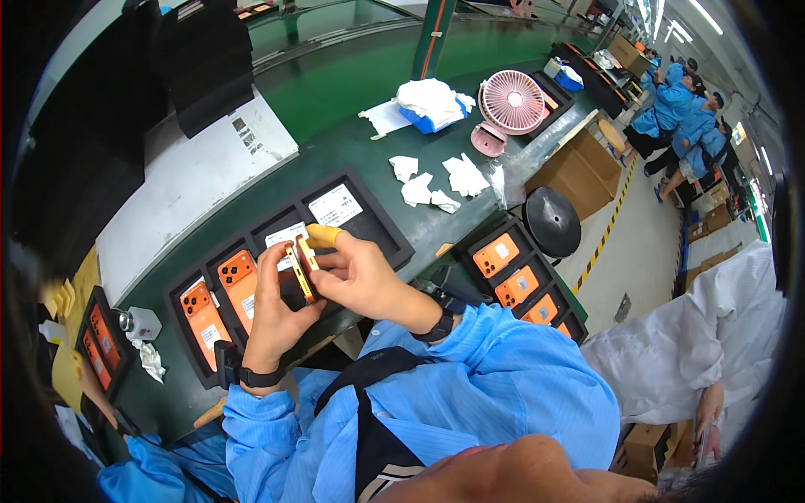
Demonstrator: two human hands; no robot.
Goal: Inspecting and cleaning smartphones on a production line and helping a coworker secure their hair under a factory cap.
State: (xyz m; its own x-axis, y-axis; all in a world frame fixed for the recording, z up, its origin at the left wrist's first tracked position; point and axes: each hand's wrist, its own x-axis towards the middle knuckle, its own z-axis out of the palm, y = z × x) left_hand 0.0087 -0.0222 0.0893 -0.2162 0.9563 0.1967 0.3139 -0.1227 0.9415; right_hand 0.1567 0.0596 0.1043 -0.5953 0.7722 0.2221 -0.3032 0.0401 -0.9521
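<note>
Edge-on between my hands is an orange-rimmed smartphone [299, 275], held just above a black compartment tray [394, 243]. My left hand [272, 312] grips its near left side, with fingers and thumb curled round it. On the other side my right hand [362, 272] closes on it, a yellow cover on one fingertip. Whether a second thin piece lies against the phone I cannot tell. In the tray, an orange phone [201, 318] and another orange phone [238, 281] lie back up with white labels. A white label card [335, 206] sits in a farther compartment.
Crumpled white wipes [417, 189], a pink fan [512, 102] and a blue-and-white wipe pack [432, 102] stand beyond the tray. Right is another phone tray [513, 289], beside a black round stool [552, 225]. Left are a small dispenser bottle [141, 324] and a co-worker's arm [94, 394].
</note>
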